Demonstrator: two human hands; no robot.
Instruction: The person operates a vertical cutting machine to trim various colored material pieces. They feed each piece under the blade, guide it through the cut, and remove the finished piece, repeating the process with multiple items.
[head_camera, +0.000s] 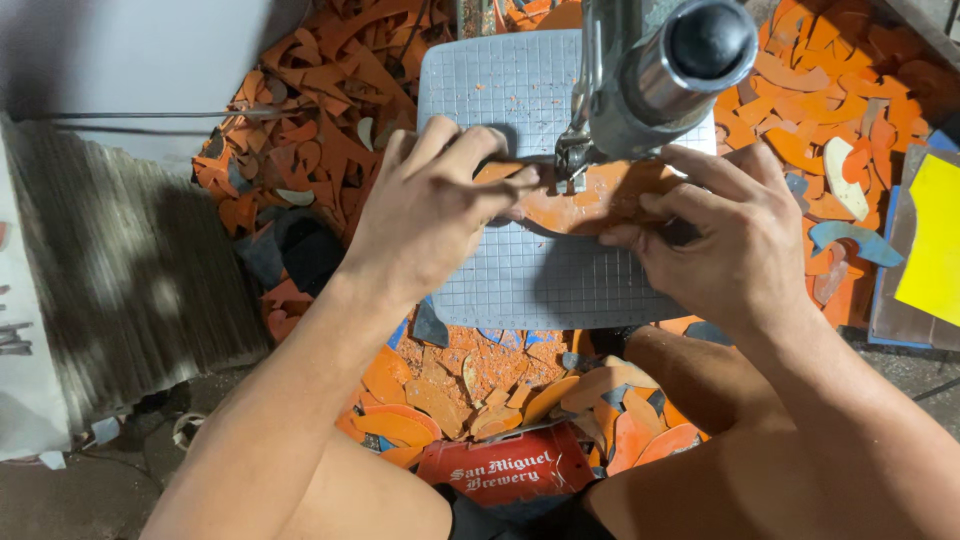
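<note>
Flat orange sheet piece (600, 200), scuffed, long axis running left-right on the gridded table (520, 90); left hand (430, 210) and right hand (730, 240) press it down with flattened fingers.

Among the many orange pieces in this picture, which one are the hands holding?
It is the flat orange sheet piece lying on the grey gridded machine table, under the machine's cutting head. The left hand and right hand both press it; the other orange scraps lie loose on the floor around.

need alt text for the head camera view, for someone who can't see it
Seen from above, a person's left hand and right hand press a flat orange piece onto a gridded grey work plate, right under the metal head of a machine. Orange offcuts are heaped around the plate, and a red crate sits between the person's knees.
</note>
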